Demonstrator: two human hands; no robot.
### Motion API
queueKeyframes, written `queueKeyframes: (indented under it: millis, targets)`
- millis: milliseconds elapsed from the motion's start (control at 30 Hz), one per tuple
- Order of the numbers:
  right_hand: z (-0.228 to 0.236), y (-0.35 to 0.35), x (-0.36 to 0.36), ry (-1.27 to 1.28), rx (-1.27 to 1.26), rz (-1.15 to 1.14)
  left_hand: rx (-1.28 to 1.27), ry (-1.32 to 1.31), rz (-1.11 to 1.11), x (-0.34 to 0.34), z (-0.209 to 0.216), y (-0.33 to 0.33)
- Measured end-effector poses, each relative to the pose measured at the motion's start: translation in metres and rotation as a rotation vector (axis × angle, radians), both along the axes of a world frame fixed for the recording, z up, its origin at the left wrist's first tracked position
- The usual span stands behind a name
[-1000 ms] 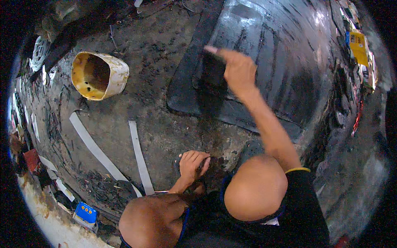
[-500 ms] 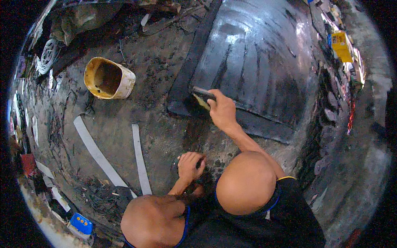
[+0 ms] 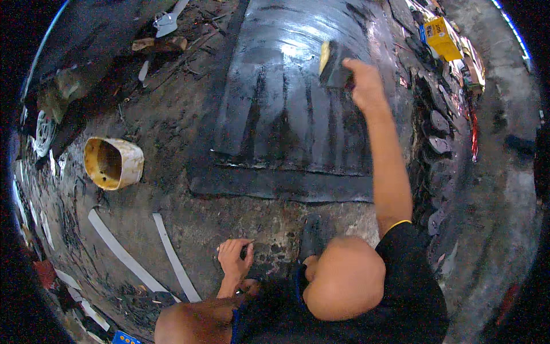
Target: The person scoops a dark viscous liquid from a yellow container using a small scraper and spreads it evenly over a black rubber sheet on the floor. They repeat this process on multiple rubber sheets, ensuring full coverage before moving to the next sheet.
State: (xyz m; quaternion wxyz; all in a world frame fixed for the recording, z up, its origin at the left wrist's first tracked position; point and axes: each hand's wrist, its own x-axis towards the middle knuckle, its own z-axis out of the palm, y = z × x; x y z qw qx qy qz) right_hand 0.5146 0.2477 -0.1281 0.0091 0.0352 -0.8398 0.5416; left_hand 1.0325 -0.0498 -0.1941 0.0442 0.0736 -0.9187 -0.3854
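Observation:
A wet, shiny black sheet lies in front of me on a larger dull black sheet, whose edge shows at the left and near sides. My right hand, arm stretched far out, grips a dark flat-backed brush with a pale yellow edge. The brush is over the far right part of the shiny sheet; whether its underside is bristle or foam I cannot make out. Low in view, my left hand is near my body with its fingers curled. A dark patch shows between thumb and fingers, too unclear to name.
An open, stained yellowish bucket stands on the dirty floor at left. Two grey strips lie nearer me. Dark flat pieces line the sheet's right side, below a yellow box. Wood scraps lie at the far left.
My right hand has carried the brush from the shiny sheet's near left corner to its far right part. My view has shifted; the left hand keeps its curled pose.

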Motion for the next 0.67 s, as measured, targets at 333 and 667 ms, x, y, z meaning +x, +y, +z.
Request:
queueKeyframes:
  millis: [333, 667]
  targets:
    - [-0.058, -0.028, -0.016, 0.344, 0.795, 0.308, -0.070, -0.108, -0.024, 0.006, -0.006, -0.004]
    - [-0.066, 0.003, 0.264, 0.159, 0.798, 0.219, -0.054, -0.148, -0.084, 0.006, 0.003, -0.004]
